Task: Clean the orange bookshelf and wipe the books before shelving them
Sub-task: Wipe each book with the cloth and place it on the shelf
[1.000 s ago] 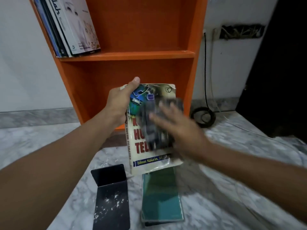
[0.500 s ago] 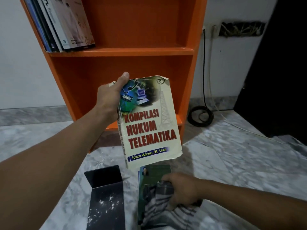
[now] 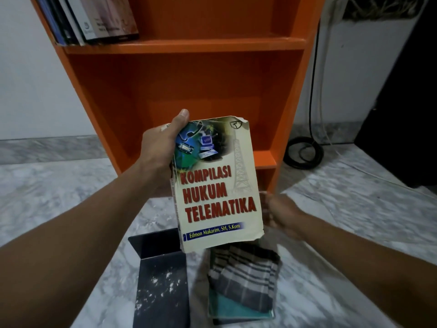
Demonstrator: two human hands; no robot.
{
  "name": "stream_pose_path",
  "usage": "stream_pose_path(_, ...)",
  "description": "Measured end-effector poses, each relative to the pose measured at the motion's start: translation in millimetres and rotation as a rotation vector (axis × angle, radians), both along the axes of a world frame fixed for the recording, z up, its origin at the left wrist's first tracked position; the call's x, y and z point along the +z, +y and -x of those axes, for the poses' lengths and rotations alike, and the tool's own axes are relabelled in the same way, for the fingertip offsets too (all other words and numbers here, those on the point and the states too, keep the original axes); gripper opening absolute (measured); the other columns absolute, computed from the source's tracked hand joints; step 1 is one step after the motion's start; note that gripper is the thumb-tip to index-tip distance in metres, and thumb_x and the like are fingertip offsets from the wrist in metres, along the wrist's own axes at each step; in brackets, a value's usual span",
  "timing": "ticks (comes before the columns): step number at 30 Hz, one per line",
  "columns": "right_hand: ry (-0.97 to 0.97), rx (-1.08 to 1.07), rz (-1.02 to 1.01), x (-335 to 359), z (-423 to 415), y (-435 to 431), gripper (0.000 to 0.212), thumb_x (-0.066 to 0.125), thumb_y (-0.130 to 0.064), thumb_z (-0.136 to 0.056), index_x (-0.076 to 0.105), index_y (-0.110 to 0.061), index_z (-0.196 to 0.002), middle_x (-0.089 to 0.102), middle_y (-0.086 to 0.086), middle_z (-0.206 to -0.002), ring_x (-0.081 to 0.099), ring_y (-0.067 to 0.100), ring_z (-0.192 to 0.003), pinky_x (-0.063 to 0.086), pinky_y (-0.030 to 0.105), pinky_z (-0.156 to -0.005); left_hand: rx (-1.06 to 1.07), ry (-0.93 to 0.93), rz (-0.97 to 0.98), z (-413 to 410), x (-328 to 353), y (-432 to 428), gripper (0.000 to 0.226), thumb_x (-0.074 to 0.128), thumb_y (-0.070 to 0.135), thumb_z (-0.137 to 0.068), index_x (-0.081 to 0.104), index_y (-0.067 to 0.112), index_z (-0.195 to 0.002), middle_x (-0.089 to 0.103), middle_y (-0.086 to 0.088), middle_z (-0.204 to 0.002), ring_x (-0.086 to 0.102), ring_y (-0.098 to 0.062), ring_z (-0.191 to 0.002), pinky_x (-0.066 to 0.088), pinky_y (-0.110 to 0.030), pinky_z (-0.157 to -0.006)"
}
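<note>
The orange bookshelf [image 3: 189, 91] stands on the marble floor [image 3: 354, 209], with a few books [image 3: 94, 20] leaning on its upper shelf. The "Kompilasi Hukum Telematika" book [image 3: 217, 185] is held upright in front of it. A black bookend [image 3: 160, 280] and a striped cloth [image 3: 243, 275] on a teal book [image 3: 231, 308] lie below. The left hand [image 3: 160, 145] grips the book's top corner. The right hand [image 3: 281, 214], blurred, is at the book's right edge; I cannot tell whether it holds it.

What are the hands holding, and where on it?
Left hand grips the book at its top spine corner. Right hand, blurred beside its right edge: cannot tell.
</note>
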State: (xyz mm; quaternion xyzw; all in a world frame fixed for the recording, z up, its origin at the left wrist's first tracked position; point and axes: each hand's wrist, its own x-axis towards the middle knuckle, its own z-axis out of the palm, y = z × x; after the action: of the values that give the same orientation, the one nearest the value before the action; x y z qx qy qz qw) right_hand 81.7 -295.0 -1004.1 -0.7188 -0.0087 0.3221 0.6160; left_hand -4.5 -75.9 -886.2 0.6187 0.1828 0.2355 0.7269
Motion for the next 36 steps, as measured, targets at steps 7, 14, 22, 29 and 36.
stream_pose_path(7,-0.064,0.253,-0.242,79.1,16.9,13.8,0.074,0.064,-0.064,-0.074,0.06,-0.012,-0.127,0.069,0.013,-0.119,0.065,0.032,-0.111,0.047,0.056,-0.099,0.044,0.003,-0.056,5.4,13.4,2.0,0.033,0.069,0.043,-0.086,0.063,0.011,-0.083,0.076,-0.009,-0.077,0.075,-0.027,-0.072,0.062,-0.038,-0.069)
stream_pose_path(14,-0.179,0.15,-0.274,105.5,48.9,40.5,0.03,0.066,-0.016,-0.091,0.063,-0.01,-0.12,0.075,0.009,-0.101,0.073,0.026,-0.089,0.06,0.044,-0.074,0.129,-0.107,-0.125,21.3,61.5,7.1,0.035,0.068,0.043,-0.088,0.063,0.009,-0.087,0.076,-0.012,-0.084,0.075,-0.027,-0.075,0.062,-0.037,-0.068)
stream_pose_path(22,-0.433,-0.055,-0.461,214.2,37.0,92.9,0.027,0.067,-0.019,-0.089,0.063,-0.009,-0.114,0.076,0.01,-0.096,0.074,0.026,-0.085,0.061,0.042,-0.07,-0.139,0.004,-0.547,55.7,60.5,31.2,0.052,0.061,0.049,-0.091,0.044,0.015,-0.127,0.067,-0.007,-0.115,0.074,-0.026,-0.087,0.061,-0.046,-0.068)
stream_pose_path(29,-0.572,-0.034,-0.398,282.7,6.2,155.5,0.03,0.065,-0.022,-0.092,0.058,-0.008,-0.117,0.076,0.009,-0.093,0.074,0.024,-0.08,0.06,0.042,-0.066,-0.016,0.076,-0.826,52.6,125.5,78.7,0.031,0.051,0.036,-0.101,0.041,0.021,-0.125,0.06,0.008,-0.119,0.062,-0.011,-0.097,0.057,-0.032,-0.08)
stream_pose_path(36,-0.738,0.152,-0.093,328.7,-24.3,196.7,0.028,0.054,-0.036,-0.097,0.053,-0.019,-0.119,0.075,0.004,-0.097,0.072,0.023,-0.086,0.054,0.037,-0.059,0.125,0.036,-0.96,27.2,135.2,101.7,0.031,0.057,0.031,-0.097,0.055,0.016,-0.124,0.063,0.001,-0.128,0.061,-0.011,-0.105,0.051,-0.011,-0.065)
